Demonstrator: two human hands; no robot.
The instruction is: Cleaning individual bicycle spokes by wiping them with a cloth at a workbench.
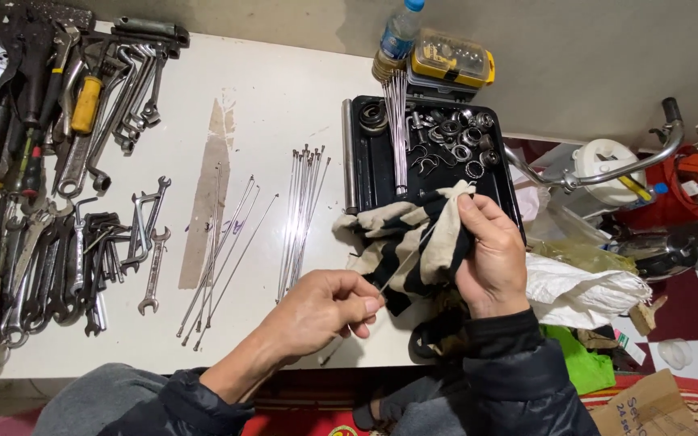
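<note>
My left hand (pixel 321 311) pinches the near end of a thin metal spoke (pixel 405 258) at the table's front edge. My right hand (pixel 490 258) grips a black-and-cream striped rag (pixel 393 234) wrapped around the spoke's far part. A bundle of similar spokes (pixel 302 214) lies on the white table (pixel 276 105) to the left of the rag. More loose spokes (pixel 224 258) are fanned out further left.
A black tray (pixel 369 173) behind the rag holds spokes, rings and small metal parts. Wrenches and pliers (pixel 66 202) cover the table's left side. A water bottle (pixel 401 32) and yellow parts box (pixel 452 58) stand at the back. Bags and a bike handlebar (pixel 607 173) lie right.
</note>
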